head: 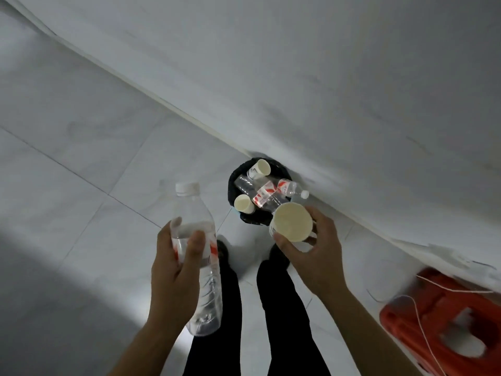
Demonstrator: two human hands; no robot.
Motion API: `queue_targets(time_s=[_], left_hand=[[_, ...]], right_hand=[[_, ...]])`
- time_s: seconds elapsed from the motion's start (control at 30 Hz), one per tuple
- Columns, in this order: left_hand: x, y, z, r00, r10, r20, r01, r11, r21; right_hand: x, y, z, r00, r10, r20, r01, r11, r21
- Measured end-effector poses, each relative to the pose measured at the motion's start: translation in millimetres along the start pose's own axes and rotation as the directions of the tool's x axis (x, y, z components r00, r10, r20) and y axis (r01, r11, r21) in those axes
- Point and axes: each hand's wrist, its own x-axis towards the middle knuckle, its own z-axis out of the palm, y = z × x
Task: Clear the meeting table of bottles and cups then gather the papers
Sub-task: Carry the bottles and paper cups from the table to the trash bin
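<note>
We hold the water bottle (210,289) upright in the left hand (176,256), fingers and thumb wrapped round its labelled middle. Its cap is on and some water shows inside. The right hand (317,256) grips a paper cup (292,222) by its wall, mouth towards the camera. Both items hang above the floor (81,158), near the black bin (232,183) that stands against the wall (352,104).

The bin already contains two discarded cups (263,168) and at least two discarded bottles (267,195), stacked up to its rim. To complete this drop properly:

1. We bring each item directly over the bin opening before release.
2. We release the cup first, as it is nearer the bin.
3. We lay the bottle flat on the pile, because a bottle dropped upright is likely to roll off.

An orange stool (439,316) with a white cord (423,329) stands to the right. The meeting table and papers are out of view.
</note>
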Motion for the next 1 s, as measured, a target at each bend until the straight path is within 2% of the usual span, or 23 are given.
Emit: queue_targets(time_s=[0.13, 0.27, 0.37, 0.5, 0.67, 0.77, 0.87, 0.93, 1.0], left_hand=[[41.0, -38.6, 18.2, 1.0, 0.02, -0.022, -0.02, 1.0, -0.009], [94.1, -119.0, 29.3, 0.998, -0.068, -0.019, 0.067, 0.997, -0.031], [109.6, -160.1, 28.6, 0.991, -0.128, -0.044, 0.125, 0.989, -0.074], [117.7, -191.5, 20.8, 0.984, -0.167, -0.065, 0.165, 0.986, -0.039], [128.3, -201.3, 23.9, 0.979, -0.199, -0.037, 0.2, 0.98, 0.02], [135.4, -197.9, 36.1, 0.974, -0.227, 0.014, 0.226, 0.974, 0.032], [147.8, -196.9, 64.4, 0.949, -0.305, 0.074, 0.305, 0.952, 0.009], [159.3, -201.5, 92.9, 0.926, -0.355, 0.132, 0.361, 0.932, -0.032], [172.9, -212.1, 128.0, 0.904, -0.384, 0.189, 0.4, 0.915, -0.052]], right_hand=[[66.0, 37.1, 69.3, 0.999, -0.029, 0.022, 0.03, 0.999, -0.039], [141.4, 108.7, 179.3, 0.997, -0.007, 0.08, 0.015, 0.994, -0.108], [176.0, 148.0, 235.0, 0.992, 0.002, 0.128, 0.034, 0.96, -0.279], [201.1, 183.8, 274.4, 0.986, 0.055, 0.156, 0.034, 0.858, -0.512], [206.9, 192.0, 283.5, 0.974, 0.121, 0.192, 0.037, 0.75, -0.661], [204.4, 179.9, 263.0, 0.981, 0.079, 0.179, 0.037, 0.822, -0.569], [197.2, 181.4, 226.1, 0.998, -0.015, 0.056, 0.04, 0.875, -0.482], [192.2, 193.4, 198.4, 1.0, 0.009, 0.007, -0.004, 0.875, -0.483], [189.0, 210.5, 173.3, 0.996, 0.086, 0.02, -0.064, 0.859, -0.508]])
